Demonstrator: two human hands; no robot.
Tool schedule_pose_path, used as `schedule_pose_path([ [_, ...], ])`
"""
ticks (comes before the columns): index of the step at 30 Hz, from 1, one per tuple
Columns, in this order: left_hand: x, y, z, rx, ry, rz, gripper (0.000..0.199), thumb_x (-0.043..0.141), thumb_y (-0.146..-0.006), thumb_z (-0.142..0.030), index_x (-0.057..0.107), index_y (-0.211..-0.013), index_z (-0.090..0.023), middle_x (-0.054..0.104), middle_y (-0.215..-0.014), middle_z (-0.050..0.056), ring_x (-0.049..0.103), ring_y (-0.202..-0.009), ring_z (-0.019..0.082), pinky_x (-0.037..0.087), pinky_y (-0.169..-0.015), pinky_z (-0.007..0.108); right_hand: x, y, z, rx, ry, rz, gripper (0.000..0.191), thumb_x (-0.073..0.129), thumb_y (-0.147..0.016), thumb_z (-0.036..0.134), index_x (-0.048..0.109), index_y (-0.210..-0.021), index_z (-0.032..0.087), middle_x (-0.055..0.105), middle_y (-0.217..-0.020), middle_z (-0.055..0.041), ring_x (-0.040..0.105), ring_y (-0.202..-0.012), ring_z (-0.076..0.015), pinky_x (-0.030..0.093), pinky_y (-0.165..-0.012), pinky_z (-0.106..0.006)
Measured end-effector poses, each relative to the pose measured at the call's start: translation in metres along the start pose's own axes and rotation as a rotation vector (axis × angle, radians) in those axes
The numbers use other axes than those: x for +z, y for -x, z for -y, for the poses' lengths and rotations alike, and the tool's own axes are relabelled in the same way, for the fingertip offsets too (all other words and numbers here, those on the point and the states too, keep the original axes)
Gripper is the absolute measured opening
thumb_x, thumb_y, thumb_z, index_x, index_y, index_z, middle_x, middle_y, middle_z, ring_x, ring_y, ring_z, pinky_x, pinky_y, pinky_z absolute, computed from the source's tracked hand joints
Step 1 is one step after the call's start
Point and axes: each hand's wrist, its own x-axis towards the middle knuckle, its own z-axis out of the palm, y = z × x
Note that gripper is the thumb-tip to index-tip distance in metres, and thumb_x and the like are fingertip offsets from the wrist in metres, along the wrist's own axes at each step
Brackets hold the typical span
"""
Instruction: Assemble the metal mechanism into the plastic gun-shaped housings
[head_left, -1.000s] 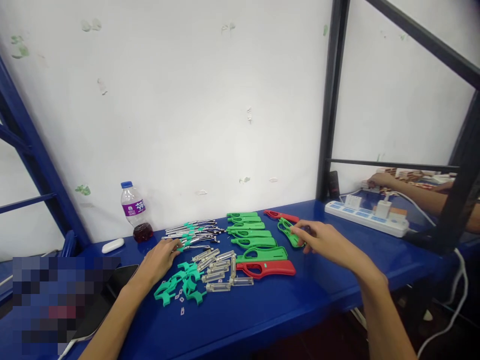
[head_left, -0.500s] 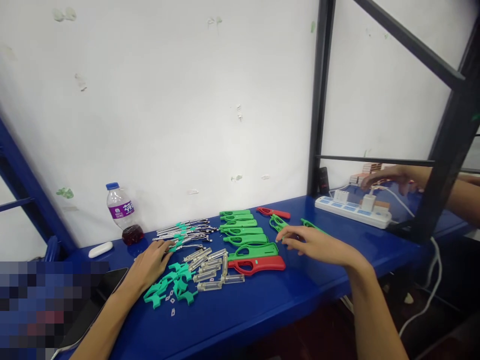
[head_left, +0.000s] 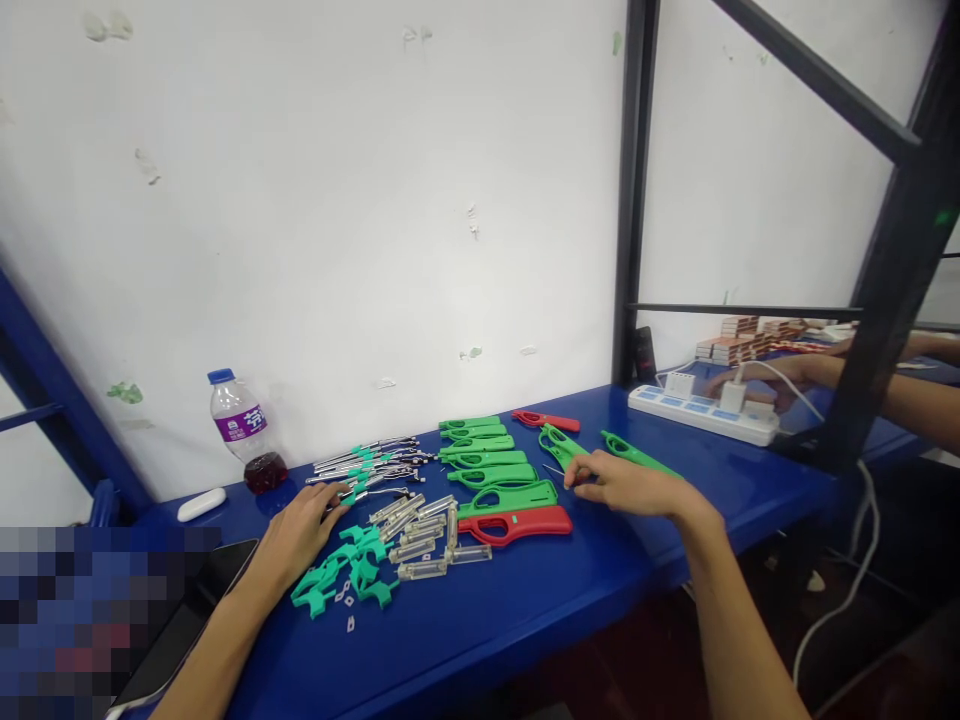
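Note:
My left hand [head_left: 304, 525] rests palm down at the left end of a row of thin metal lighter tubes with teal clips and wires [head_left: 367, 465], its fingertips touching the nearest one. Thumb and fingers are apart. A thin metal pin [head_left: 553, 470] sticks out leftward from the pinched fingertips of my right hand [head_left: 626, 485], above the table. Green lighter handle shells [head_left: 491, 478] lie stacked in a row between the hands, with a red shell [head_left: 525, 524] nearest me. Clear fuel tanks [head_left: 416, 548] and teal triggers [head_left: 364, 560] are heaped in front of the tubes.
Beyond my right hand lie more green shells [head_left: 637, 453] and a red one [head_left: 545, 420]. A drink bottle [head_left: 244, 430], white case [head_left: 202, 504] and phone [head_left: 184, 620] are at left. Behind a power strip [head_left: 701, 415], another person's arm [head_left: 847, 380] reaches in at right.
My right hand has closed from spread fingers to a pinch, and a thin metal pin now shows at its fingertips. My left hand stays by the tubes. The view has shifted slightly.

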Motion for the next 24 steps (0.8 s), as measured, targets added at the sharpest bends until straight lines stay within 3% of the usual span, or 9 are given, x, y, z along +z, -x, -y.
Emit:
schedule_pose_path([
  [4,0.001,-0.001,0.001,0.008,0.024,0.004,0.027,0.061,-0.103,-0.035,0.065,-0.125,-0.018,0.07,-0.11,0.005,0.068,-0.102,0.02,0.058,-0.09,0.041,-0.001,0.008,0.009,0.021,0.076,-0.039,0.029,0.067,-0.088,0.031,0.068,-0.115,0.022,0.061,-0.111,-0.009,0.062,-0.098,-0.0298,0.05,-0.093,-0.042],
  [6,0.001,-0.001,0.001,0.011,0.036,0.005,0.027,0.061,-0.103,-0.035,0.065,-0.124,-0.018,0.07,-0.109,0.004,0.068,-0.102,0.02,0.058,-0.092,0.041,-0.001,0.015,0.016,-0.002,0.069,-0.012,0.032,0.071,-0.09,0.034,0.067,-0.119,0.023,0.063,-0.118,-0.0089,0.062,-0.106,-0.03,0.049,-0.095,-0.039],
  [9,0.0,-0.002,0.0,0.008,0.044,0.007,0.026,0.061,-0.103,-0.034,0.065,-0.123,-0.018,0.07,-0.109,0.004,0.068,-0.102,0.02,0.058,-0.092,0.042,0.003,0.019,0.028,-0.036,0.024,0.108,0.031,0.083,-0.086,0.032,0.071,-0.113,0.025,0.068,-0.115,-0.0038,0.064,-0.11,-0.0258,0.05,-0.089,-0.031],
  [11,-0.001,-0.002,-0.001,0.005,0.045,0.008,0.026,0.062,-0.103,-0.034,0.065,-0.123,-0.018,0.07,-0.109,0.004,0.068,-0.102,0.02,0.058,-0.092,0.042,0.007,0.015,0.034,-0.015,0.017,0.155,0.032,0.088,-0.081,0.026,0.072,-0.109,0.024,0.07,-0.11,-0.0024,0.066,-0.102,-0.024,0.05,-0.081,-0.03],
  [16,-0.001,-0.002,-0.002,-0.006,0.044,0.014,0.028,0.063,-0.102,-0.037,0.066,-0.123,-0.018,0.07,-0.111,0.005,0.069,-0.102,0.02,0.059,-0.091,0.042,0.019,-0.002,0.035,0.072,0.05,0.159,0.036,0.091,-0.074,0.015,0.068,-0.101,0.022,0.068,-0.093,0.0006,0.064,-0.08,-0.021,0.042,-0.064,-0.03],
  [24,0.002,-0.003,-0.002,-0.014,0.085,0.014,0.031,0.06,-0.102,-0.042,0.065,-0.123,-0.018,0.07,-0.109,0.005,0.068,-0.1,0.02,0.057,-0.091,0.042,0.024,-0.009,0.034,0.083,0.092,0.159,0.046,0.092,-0.075,0.015,0.065,-0.111,0.024,0.068,-0.099,0.0022,0.065,-0.085,-0.0202,0.043,-0.066,-0.029],
])
